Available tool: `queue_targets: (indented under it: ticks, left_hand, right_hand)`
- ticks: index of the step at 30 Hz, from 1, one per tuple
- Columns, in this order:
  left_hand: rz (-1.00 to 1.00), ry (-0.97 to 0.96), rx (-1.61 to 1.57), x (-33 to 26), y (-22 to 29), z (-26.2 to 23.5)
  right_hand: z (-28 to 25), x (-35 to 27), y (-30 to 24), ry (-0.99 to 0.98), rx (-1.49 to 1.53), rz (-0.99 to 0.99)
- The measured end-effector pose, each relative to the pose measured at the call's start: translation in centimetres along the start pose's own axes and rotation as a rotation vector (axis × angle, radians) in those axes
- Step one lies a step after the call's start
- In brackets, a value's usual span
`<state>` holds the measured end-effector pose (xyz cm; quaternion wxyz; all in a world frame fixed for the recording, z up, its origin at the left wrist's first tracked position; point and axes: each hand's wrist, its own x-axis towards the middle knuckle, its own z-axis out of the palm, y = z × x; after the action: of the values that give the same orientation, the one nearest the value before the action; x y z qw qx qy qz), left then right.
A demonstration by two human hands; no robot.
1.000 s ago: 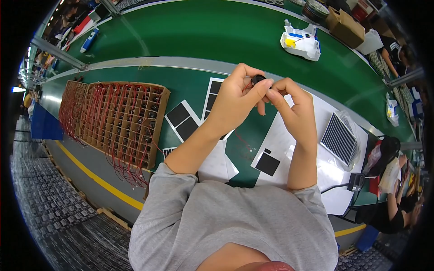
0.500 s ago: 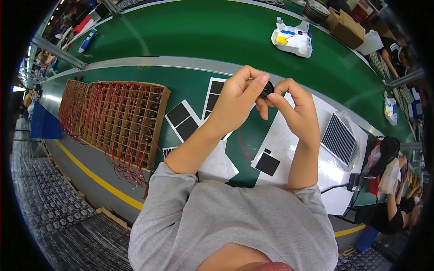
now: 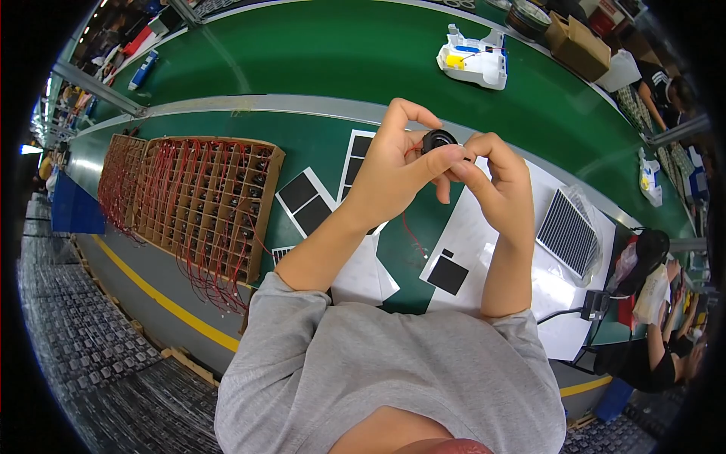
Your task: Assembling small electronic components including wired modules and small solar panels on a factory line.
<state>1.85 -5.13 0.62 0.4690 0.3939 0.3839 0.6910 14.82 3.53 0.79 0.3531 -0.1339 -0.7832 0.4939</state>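
The green counter fills the view, curving from the upper left to the right edge, with a grey rail across it. Taking the small black disc as the landmark: well to its left lies a cardboard tray of many cells, strung with red wires. Just below and to its left lie white sheets bearing black squares; below it, another black square lies on a white sheet. To its lower right a ribbed solar panel rests in clear wrap. Well above it, a white toy body with a yellow part lies on the far band of the counter. A cardboard box stands farther to its upper right.

The disc is held up above the counter, between the two hands, at the middle of the view. A thin red wire hangs from it down toward the counter.

The left hand is curled, its thumb and fingertips pinching the disc from the left and below. The right hand is half closed, its fingertips touching the disc's right edge, the other fingers bent loosely.
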Motion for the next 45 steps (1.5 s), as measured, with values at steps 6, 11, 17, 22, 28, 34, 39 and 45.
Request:
queue_targets:
  ticks: [6,11,17,22,28,34,39,45]
  left_hand:
    - [0.068,-0.103,0.051,-0.1,-0.1,-0.1]
    - [0.062,-0.135,0.076,-0.3,0.0,-0.2]
    - [0.241,-0.118,0.367,-0.1,-0.2,-1.0]
    - [0.336,-0.035,0.384,0.0,-0.2,-1.3]
    - [0.316,-0.03,0.338,0.2,-0.3,-1.2]
    - [0.247,-0.034,0.321,0.0,-0.5,-1.2]
    - [0.243,-0.105,0.178,-0.2,-0.4,-0.6]
    - [0.222,-0.136,0.098,-0.3,-0.7,-0.3]
  right_hand:
    - [-0.7,-0.1,0.3,-0.06,0.083,-0.057]
    - [-1.3,0.0,0.2,-0.118,0.068,-0.075]
    - [-1.5,-0.1,-0.2,-0.075,0.036,-0.147]
    - [-1.5,-0.2,-1.1,-0.092,-0.05,-0.177]
    - [-1.2,-0.6,-2.0,-0.067,-0.029,-0.215]
    - [-1.2,-0.2,-1.0,-0.013,-0.033,-0.175]
    - [-1.1,-0.2,-0.8,-0.022,0.022,-0.129]
    - [-1.3,-0.4,-0.7,-0.055,0.088,-0.064]
